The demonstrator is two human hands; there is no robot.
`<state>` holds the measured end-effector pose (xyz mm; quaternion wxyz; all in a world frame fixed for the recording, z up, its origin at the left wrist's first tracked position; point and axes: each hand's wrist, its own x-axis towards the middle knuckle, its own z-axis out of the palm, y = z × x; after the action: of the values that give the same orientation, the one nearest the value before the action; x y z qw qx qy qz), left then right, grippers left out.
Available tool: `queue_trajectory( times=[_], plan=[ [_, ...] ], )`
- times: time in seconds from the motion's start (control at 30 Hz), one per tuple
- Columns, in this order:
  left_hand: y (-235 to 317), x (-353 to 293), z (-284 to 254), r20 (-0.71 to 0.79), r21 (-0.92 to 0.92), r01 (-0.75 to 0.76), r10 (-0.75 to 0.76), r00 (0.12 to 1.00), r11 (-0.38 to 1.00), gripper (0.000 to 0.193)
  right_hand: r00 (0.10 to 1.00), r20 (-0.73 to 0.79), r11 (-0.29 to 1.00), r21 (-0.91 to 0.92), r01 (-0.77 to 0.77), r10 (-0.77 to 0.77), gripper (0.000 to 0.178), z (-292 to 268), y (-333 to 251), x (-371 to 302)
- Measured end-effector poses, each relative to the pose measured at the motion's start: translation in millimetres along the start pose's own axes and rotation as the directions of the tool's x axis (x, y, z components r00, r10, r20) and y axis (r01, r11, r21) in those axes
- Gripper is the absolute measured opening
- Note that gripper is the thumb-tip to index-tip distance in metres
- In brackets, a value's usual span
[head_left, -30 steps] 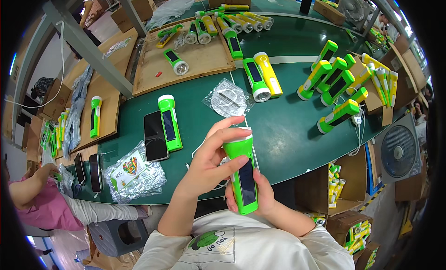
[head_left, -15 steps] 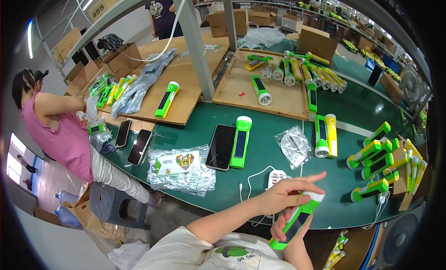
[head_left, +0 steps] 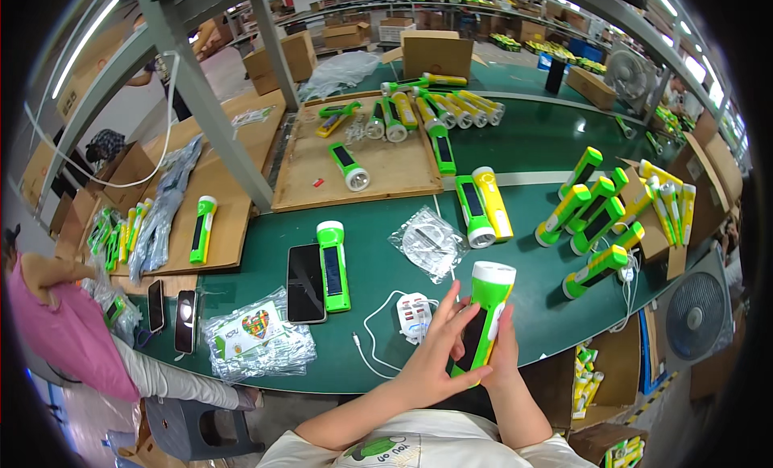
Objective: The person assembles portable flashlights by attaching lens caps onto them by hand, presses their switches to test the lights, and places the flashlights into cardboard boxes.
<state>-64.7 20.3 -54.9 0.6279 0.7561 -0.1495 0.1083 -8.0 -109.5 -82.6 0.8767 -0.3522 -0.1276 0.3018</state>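
Observation:
A green flashlight [head_left: 493, 294] with a white head and a dark panel on its body stands nearly upright in front of me, above the table's near edge. Around its right side, my right hand [head_left: 504, 351] is closed. My left hand [head_left: 439, 347] grips it from the left, the thumb across the lower end and the index finger pointing up beside it. Part of the body is hidden behind my fingers. Just left of my hands lies a white charging hub [head_left: 414, 317] with cables. Beyond them is a clear plastic bag [head_left: 429, 243] holding something white.
A green flashlight [head_left: 333, 267] lies by a black tablet [head_left: 306, 283]; flat plastic packets [head_left: 262, 339] are stacked nearer. Several flashlights [head_left: 596, 214] stand at right beside an open carton [head_left: 692, 186]. A wooden board [head_left: 298, 174] carries more flashlights. A person in pink [head_left: 68, 323] is at left.
The view has swung right. The flashlight has gone from tilted to nearly upright, its white head now uncovered. My left hand has moved from over the head down to the body.

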Motion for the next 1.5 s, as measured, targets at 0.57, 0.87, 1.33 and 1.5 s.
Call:
queue_trajectory(
  times=[0.57, 0.87, 1.33, 1.5],
  plan=[
    [-2.0, -22.7, 12.0, -0.016, 0.497, -0.424, 0.497, 0.868, 0.757, 0.040, 0.989, 0.148, 0.864, 0.499, -0.072, -0.003, 0.072, 28.6, -21.7, 0.4],
    [-2.4, -32.6, 17.9, -0.044, 0.464, -0.416, 0.490, 0.871, 0.782, 0.037, 0.972, 0.234, 0.839, 0.526, -0.135, 0.010, 0.071, 28.4, -18.5, -4.3],
    [-8.1, -23.5, 0.1, -0.062, 0.563, -0.403, 0.523, 0.850, 0.722, 0.052, 0.984, 0.170, 0.869, 0.477, -0.129, 0.053, 0.077, 26.7, -12.2, 2.4],
    [-7.9, -25.7, -6.4, -0.097, 0.465, -0.505, 0.608, 0.788, 0.728, 0.042, 0.992, -0.104, 0.705, 0.709, 0.026, 0.068, 0.062, 27.1, -11.9, -6.8]
  ],
)
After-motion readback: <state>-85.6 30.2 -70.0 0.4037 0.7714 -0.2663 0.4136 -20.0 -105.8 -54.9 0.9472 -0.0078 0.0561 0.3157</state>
